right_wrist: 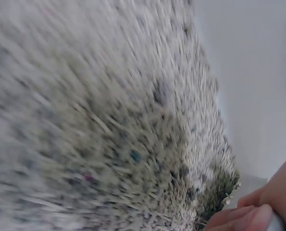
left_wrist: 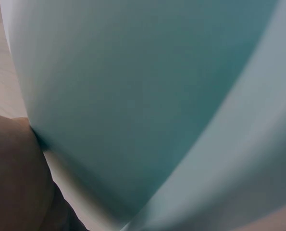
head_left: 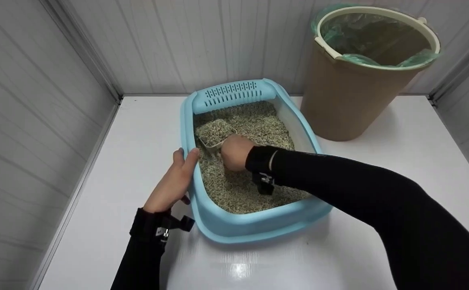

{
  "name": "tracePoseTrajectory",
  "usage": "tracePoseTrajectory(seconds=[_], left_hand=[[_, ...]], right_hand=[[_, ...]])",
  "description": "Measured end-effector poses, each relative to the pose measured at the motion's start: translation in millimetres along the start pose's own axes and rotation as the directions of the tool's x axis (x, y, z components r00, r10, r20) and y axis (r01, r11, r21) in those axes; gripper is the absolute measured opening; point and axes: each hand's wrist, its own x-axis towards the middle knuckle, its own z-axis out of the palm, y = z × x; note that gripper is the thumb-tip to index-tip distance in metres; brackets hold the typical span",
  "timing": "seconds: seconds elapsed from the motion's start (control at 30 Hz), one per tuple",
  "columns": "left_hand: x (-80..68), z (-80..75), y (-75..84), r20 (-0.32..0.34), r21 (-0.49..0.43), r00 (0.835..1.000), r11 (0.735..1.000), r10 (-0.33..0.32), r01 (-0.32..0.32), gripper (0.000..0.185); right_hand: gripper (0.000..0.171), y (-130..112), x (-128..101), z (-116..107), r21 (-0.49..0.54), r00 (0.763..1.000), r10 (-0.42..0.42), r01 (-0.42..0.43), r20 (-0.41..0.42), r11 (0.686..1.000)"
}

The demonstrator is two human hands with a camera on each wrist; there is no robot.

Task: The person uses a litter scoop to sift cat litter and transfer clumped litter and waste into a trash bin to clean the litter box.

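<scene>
1. The white worktop [head_left: 359, 241] is the biggest thing here. It sits in a corner of grey panel walls [head_left: 37, 121], and everything else stands on it.
2. A tall brown bin [head_left: 347, 92] stands at the back right of the worktop. It has a cream ring on top and a green bag [head_left: 415, 59] tucked inside. It is near the blue box but does not touch it.
3. The blue litter box [head_left: 254, 227] sits in the middle of the worktop. It has a blue rim, and a cover with little holes at the far end. In the left wrist view its blue side fills nearly the whole picture.
4. Grey-tan litter [head_left: 238, 189] fills the box. The right wrist view shows it close up and blurry, with a few dark and coloured bits.
5. The left hand [head_left: 174, 183] rests on the left rim of the box. Its thumb hooks over the rim and its fingers lie against the outside wall.
6. The right hand [head_left: 236, 152] is down inside the box, above the litter. Its fingers are curled tight around the handle of a scoop.
7. The scoop [head_left: 214, 132] is pale and heaped full of litter. It is at the back left of the box, just under the cover.
</scene>
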Motion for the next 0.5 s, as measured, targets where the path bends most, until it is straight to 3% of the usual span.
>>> tracePoseTrajectory(seconds=[0.23,0.33,0.4,0.5], left_hand=[[1.0,-0.9,0.3,0.027,-0.008,1.0,1.0,-0.004,0.004,0.105],[0.0,-1.0,0.2,0.028,-0.008,1.0,1.0,-0.002,0.002,0.106],[-0.8,-1.0,0.8,0.025,-0.008,1.0,1.0,-0.001,0.001,0.104],[-1.2,-0.5,1.8,0.021,-0.009,1.0,1.0,0.002,-0.001,0.102]], right_hand=[[0.047,13.0,-48.1,-11.5,0.005,0.99,-0.088,0.089,-0.114,0.996],[0.039,18.9,-60.4,-15.7,0.02,0.985,-0.042,0.046,-0.166,0.999],[0.033,21.6,-68.3,-19.5,0.087,0.983,0.03,-0.015,-0.181,0.996],[0.045,24.3,-79.2,-25.3,0.189,0.97,0.129,-0.09,-0.207,0.978]])
